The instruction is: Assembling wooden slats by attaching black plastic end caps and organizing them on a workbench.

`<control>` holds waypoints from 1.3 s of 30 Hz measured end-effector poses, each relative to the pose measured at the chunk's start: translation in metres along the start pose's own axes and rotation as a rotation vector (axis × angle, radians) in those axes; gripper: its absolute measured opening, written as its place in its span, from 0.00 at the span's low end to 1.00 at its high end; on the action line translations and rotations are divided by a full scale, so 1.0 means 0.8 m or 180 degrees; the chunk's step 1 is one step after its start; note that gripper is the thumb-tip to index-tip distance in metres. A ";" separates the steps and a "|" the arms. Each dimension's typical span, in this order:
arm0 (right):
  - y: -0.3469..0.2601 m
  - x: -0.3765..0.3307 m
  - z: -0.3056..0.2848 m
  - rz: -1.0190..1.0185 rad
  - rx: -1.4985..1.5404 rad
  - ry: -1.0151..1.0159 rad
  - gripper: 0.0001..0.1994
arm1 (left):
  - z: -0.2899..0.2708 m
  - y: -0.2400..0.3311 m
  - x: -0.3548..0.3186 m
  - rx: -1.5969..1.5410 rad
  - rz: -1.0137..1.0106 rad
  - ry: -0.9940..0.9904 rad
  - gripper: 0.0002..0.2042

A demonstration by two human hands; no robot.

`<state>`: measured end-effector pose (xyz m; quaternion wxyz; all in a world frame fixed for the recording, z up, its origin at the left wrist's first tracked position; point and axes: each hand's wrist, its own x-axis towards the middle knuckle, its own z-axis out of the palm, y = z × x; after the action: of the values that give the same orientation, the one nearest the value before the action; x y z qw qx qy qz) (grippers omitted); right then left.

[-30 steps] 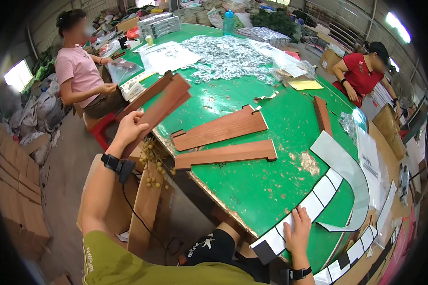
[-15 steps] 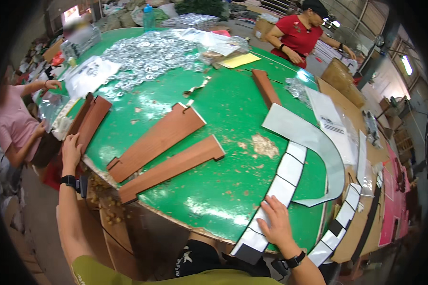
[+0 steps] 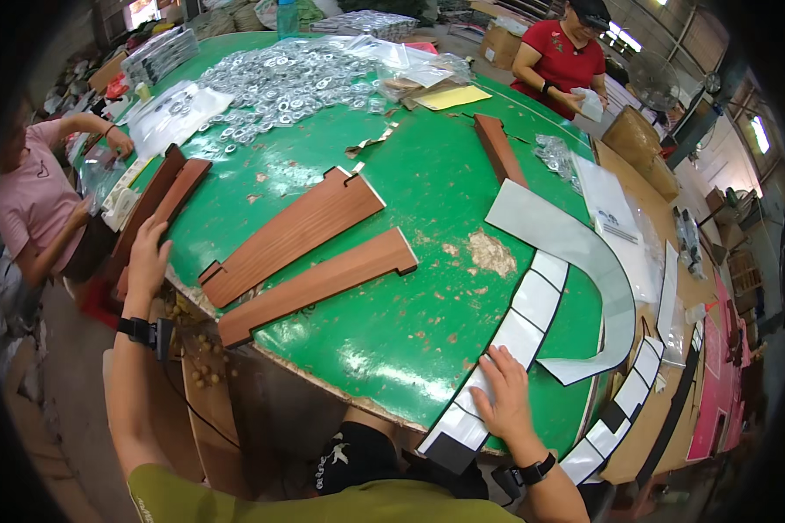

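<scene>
My left hand (image 3: pixel 148 261) is at the table's left edge, its fingertips touching a narrow brown wood-grain panel (image 3: pixel 183 185) and its thumb spread away. Just left of that panel is a second, darker brown one (image 3: pixel 153 196). My right hand (image 3: pixel 506 397) lies with fingers spread on a long white strip (image 3: pixel 519 327) with black edges and dividing lines; a black block (image 3: pixel 449 451) ends the strip near the table's front. Beside the strip curves a wide pale grey hook-shaped piece (image 3: pixel 606 270). Two tapered brown panels (image 3: pixel 301 231) (image 3: pixel 323 283) with notched ends lie between my hands.
A heap of metal rings in clear bags (image 3: pixel 279 91) covers the far side of the green table (image 3: pixel 392 340). Another brown piece (image 3: pixel 500 148) lies beyond the grey hook. A segmented white strip (image 3: pixel 615 414) rests at right. One person stands at left, another at far right.
The left-hand panel shows a narrower face now, and my left hand has shifted slightly right along it. My right hand stays on the strip. The far-right person now holds something white.
</scene>
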<state>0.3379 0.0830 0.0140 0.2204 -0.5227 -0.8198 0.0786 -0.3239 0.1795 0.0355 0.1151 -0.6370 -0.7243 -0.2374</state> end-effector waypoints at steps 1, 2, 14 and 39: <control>0.000 0.001 0.001 -0.0013 0.0021 0.0004 0.26 | -0.011 0.017 -0.005 0.0029 0.0182 -0.0073 0.19; -0.001 0.001 0.001 -0.0037 0.0059 -0.0003 0.26 | -0.023 0.039 -0.010 0.0060 0.0371 -0.0146 0.20; 0.004 -0.008 0.006 -0.0083 0.0084 0.0176 0.26 | -0.028 0.240 -0.089 -0.0384 0.1381 -0.0859 0.27; 0.006 -0.008 0.004 -0.0020 0.0093 0.0093 0.26 | 0.012 0.228 0.029 -0.0064 -0.0348 -0.2381 0.44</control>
<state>0.3430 0.0798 0.0076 0.2401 -0.5180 -0.8168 0.0823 -0.1482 0.2182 0.0738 -0.1764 -0.6412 -0.7468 -0.0013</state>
